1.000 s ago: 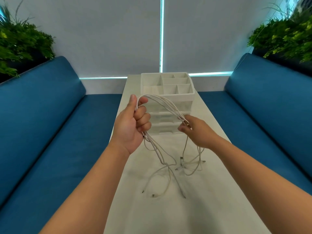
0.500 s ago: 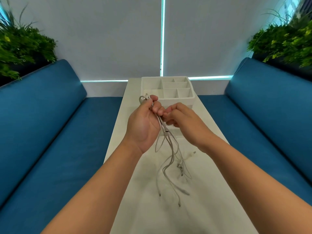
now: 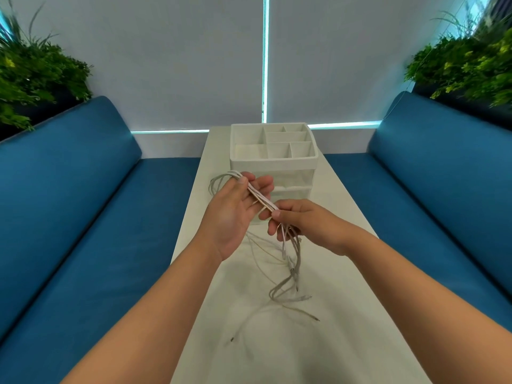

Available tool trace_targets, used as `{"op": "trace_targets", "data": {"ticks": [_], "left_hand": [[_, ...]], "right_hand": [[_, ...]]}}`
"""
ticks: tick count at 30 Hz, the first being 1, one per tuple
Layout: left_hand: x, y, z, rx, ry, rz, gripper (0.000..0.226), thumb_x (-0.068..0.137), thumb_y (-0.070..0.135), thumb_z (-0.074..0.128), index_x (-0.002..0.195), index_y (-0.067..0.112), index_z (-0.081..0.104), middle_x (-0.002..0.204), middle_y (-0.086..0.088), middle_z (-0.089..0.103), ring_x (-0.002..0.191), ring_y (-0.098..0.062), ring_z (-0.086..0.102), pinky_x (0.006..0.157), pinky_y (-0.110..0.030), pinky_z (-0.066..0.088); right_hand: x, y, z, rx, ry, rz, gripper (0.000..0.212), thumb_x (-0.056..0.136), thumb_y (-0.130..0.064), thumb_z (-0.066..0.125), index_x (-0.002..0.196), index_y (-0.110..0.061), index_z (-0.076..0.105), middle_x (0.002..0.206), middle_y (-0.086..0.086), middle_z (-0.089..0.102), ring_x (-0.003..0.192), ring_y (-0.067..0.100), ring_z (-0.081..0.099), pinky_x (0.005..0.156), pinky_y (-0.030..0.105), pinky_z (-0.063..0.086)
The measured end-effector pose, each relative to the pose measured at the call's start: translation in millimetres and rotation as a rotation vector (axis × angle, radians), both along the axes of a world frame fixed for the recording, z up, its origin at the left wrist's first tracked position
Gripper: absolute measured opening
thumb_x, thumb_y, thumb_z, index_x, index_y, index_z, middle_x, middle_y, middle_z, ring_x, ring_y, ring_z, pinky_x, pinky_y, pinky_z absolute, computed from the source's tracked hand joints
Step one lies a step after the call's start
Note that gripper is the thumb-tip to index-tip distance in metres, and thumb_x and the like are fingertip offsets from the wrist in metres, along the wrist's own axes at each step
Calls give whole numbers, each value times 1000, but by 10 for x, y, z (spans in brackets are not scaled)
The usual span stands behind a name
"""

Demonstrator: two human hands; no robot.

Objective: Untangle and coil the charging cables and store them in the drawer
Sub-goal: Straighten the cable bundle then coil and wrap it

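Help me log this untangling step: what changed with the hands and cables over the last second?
The hands came together, then parted a little. The left hand went from a fist around the cables to a looser hold, fingers nearly straight. The right hand slid down and pinches the bundle. The drawer organizer stayed on the table, drawers shut.

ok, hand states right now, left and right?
Left hand: holds the bundle of thin white charging cables, thumb over it, fingers fairly straight.
Right hand: pinches the same bundle lower down.

White cables (image 3: pixel 260 199), bunched, ends dangling
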State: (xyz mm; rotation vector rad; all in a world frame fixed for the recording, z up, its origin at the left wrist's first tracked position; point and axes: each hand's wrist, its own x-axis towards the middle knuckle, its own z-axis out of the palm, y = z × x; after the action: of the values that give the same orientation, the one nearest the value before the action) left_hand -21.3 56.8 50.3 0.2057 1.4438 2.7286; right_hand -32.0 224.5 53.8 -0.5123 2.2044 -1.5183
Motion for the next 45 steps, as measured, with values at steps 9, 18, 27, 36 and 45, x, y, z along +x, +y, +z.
{"op": "trace_targets", "data": {"ticks": [9, 18, 27, 36, 45], "left_hand": [[23, 116, -112, 6, 3, 58, 19, 105, 16, 37, 109, 5, 52, 117, -17, 69, 111, -25, 67, 83, -31, 58], [-76, 4, -100, 39, 5, 218, 20, 106, 17, 37, 108, 7, 54, 112, -11, 72, 109, -21, 68, 93, -33, 55], [-84, -32, -142, 50, -17, 268, 20, 106, 17, 36, 106, 8, 53, 110, -9, 72, 107, -20, 69, 91, -33, 56], [-89, -33, -126, 84, -37, 277, 21, 106, 17, 35, 107, 8, 54, 112, -10, 70, 108, -21, 68, 92, -33, 56], [-16, 54, -127, 60, -34, 226, 20, 106, 16, 34, 106, 6, 52, 108, -11, 71, 106, -21, 70, 91, -33, 56]], "right_hand": [[-4, -32, 38, 357, 484, -152, 22, 84, -15, 59, 103, -18, 68, 95, -6, 68, 80, 9, 62, 74, 26, 49], [-17, -5, -69, 529, 730, -362, 26, 91, -24, 54, 109, -21, 73, 106, 1, 66, 96, 17, 58, 80, 30, 49], [-100, 214, -227, 470, 493, -356, 36, 98, -24, 52, 133, -19, 57, 139, 2, 47, 122, 17, 48, 98, 21, 37], [-45, 182, -282, -274, 56, -425, 14, 95, -15, 55, 97, -6, 65, 61, -1, 48, 57, 12, 47, 72, 30, 56], [-34, 209, -530, 275, 17, -157, 70, 73, -23, 64, 140, -24, 40, 145, 1, 37, 132, 16, 35, 100, 30, 35]]}}
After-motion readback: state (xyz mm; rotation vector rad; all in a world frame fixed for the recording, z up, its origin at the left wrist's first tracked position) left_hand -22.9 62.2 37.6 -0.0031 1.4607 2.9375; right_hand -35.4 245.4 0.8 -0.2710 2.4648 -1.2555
